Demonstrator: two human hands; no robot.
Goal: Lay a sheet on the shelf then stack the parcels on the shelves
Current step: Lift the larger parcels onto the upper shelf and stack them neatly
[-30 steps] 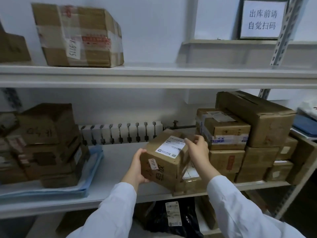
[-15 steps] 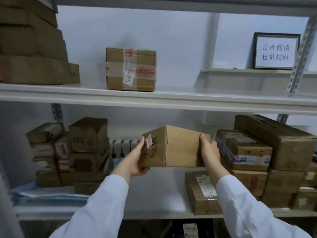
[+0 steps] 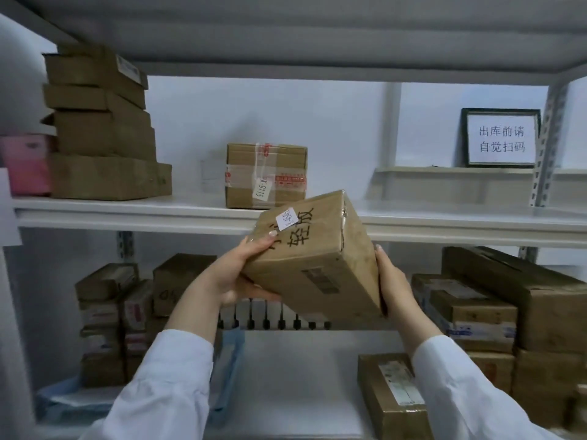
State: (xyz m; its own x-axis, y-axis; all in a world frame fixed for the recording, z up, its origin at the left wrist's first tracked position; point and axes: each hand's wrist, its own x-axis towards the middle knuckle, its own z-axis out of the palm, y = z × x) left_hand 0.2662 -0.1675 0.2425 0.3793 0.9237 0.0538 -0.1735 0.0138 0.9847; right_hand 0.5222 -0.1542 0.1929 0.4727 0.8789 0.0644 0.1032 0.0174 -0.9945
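A brown cardboard parcel (image 3: 314,252) with black handwriting and a small white sticker is tilted in the air, in front of the upper shelf's edge (image 3: 444,228). My left hand (image 3: 238,274) grips its left end and my right hand (image 3: 394,287) presses on its right end. On the upper shelf just behind it stands a taped parcel marked K-9115 (image 3: 265,174). A blue sheet (image 3: 228,376) lies on the left part of the lower shelf (image 3: 295,376) under stacked parcels.
A stack of flat brown boxes (image 3: 101,128) fills the upper shelf's left, beside a pink box (image 3: 27,163). Parcels pile at lower left (image 3: 111,312) and lower right (image 3: 508,312); one parcel (image 3: 394,392) lies near the front. A framed sign (image 3: 500,138) stands at the back right.
Both hands have lifted the parcel from the lower shelf up to the level of the upper shelf's edge and tilted it. The view has swung upward.
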